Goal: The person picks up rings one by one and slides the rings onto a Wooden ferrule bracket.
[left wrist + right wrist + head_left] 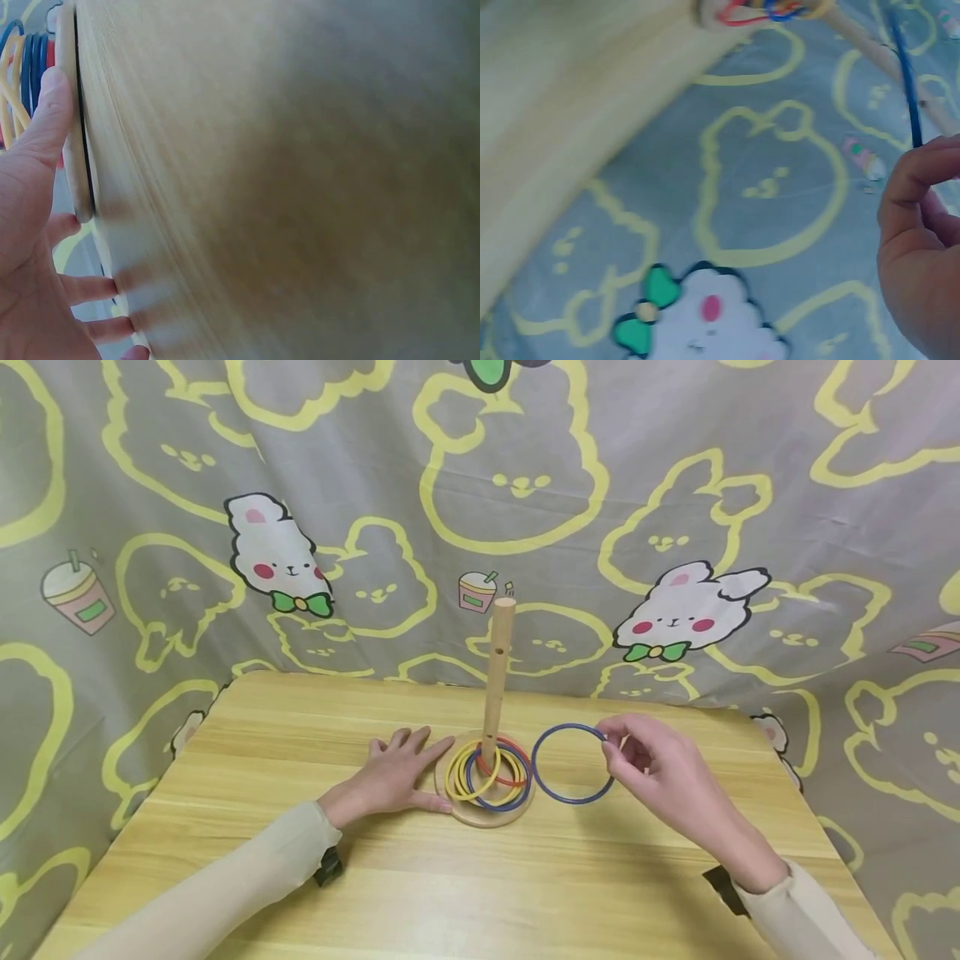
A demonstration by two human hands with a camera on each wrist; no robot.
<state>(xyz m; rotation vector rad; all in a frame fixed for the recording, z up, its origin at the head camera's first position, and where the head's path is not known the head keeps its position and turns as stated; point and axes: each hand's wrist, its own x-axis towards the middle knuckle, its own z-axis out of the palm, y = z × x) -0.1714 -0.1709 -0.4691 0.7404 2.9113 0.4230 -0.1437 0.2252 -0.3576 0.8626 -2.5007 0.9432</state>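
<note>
A round wooden base (480, 820) bears an upright wooden peg (498, 668) near the middle of the table. Yellow, blue and red rings lie around the foot of the peg, with a yellow ring (471, 798) tilted on top. My left hand (390, 774) rests with spread fingers at the base's left side; in the left wrist view its thumb (51, 112) lies on the base's edge (73, 172). To the right of the peg, my right hand (667, 768) pinches a blue ring (573, 725) between thumb and fingers. That ring (909, 90) appears edge-on in the right wrist view.
The wooden table (450, 893) reaches back to a grey curtain (375, 468) printed with yellow outlines and rabbits. The curtain also hangs along both sides. A dark strap (724, 890) shows at the right wrist.
</note>
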